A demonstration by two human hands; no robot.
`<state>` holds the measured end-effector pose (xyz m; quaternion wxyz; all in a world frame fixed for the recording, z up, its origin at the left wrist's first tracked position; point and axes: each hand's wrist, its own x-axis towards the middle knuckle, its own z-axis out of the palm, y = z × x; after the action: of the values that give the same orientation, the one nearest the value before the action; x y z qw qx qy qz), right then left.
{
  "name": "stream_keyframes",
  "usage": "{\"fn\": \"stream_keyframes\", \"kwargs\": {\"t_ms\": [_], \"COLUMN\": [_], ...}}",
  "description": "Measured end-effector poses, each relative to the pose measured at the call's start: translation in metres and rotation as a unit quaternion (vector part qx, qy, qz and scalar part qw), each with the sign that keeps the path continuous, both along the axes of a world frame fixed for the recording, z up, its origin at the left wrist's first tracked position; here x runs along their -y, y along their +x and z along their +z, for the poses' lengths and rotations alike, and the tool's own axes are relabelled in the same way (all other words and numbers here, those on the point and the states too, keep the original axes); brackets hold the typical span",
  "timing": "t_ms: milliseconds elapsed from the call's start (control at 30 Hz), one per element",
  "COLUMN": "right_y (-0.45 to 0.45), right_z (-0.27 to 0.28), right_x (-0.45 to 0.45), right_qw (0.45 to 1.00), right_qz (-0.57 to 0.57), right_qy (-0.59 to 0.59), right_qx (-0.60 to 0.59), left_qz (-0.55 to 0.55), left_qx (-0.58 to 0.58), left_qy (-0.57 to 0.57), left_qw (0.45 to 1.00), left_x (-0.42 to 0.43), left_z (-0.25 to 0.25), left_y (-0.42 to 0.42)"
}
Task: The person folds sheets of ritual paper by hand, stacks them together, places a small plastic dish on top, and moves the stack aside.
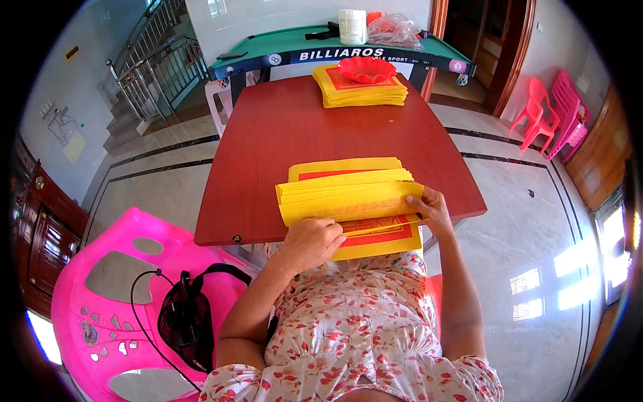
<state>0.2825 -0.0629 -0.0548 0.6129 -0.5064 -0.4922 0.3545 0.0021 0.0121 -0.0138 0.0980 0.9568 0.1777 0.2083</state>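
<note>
Yellow paper sheets [345,197] bend over in a thick, layered fold above the near edge of the red-brown table. My right hand [431,209] pinches the right end of the fold, thumb on top. At the lower left, my left hand [313,241] is closed with curled fingers on the sheets' edge. Beneath the fold lies a flat yellow sheet with a red printed panel [385,239], overhanging the table toward my lap. Another yellow sheet with a red panel shows behind the fold. The sheets' undersides are partly hidden.
Farther back on the table [295,134] stands a stack of yellow paper [365,98] with a red scalloped dish [366,69] on it. Beyond is a toy billiard table [281,48] bearing a white tub [352,28]. A pink chair [100,268] holding a black mesh bag [184,321] is at left.
</note>
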Motion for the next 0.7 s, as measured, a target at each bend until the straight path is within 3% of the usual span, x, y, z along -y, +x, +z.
{"fn": "stream_keyframes", "kwargs": {"t_ms": [700], "right_y": [-0.0003], "right_z": [0.0001], "right_x": [0.0001], "right_qw": [1.000], "right_qz": [-0.003], "right_qy": [0.000], "right_qx": [-0.001], "left_qz": [-0.006], "left_qx": [-0.007], "left_qy": [-0.004], "left_qw": [1.000], "left_x": [0.0028], "left_z": [-0.0001], "left_y": [0.0020]}}
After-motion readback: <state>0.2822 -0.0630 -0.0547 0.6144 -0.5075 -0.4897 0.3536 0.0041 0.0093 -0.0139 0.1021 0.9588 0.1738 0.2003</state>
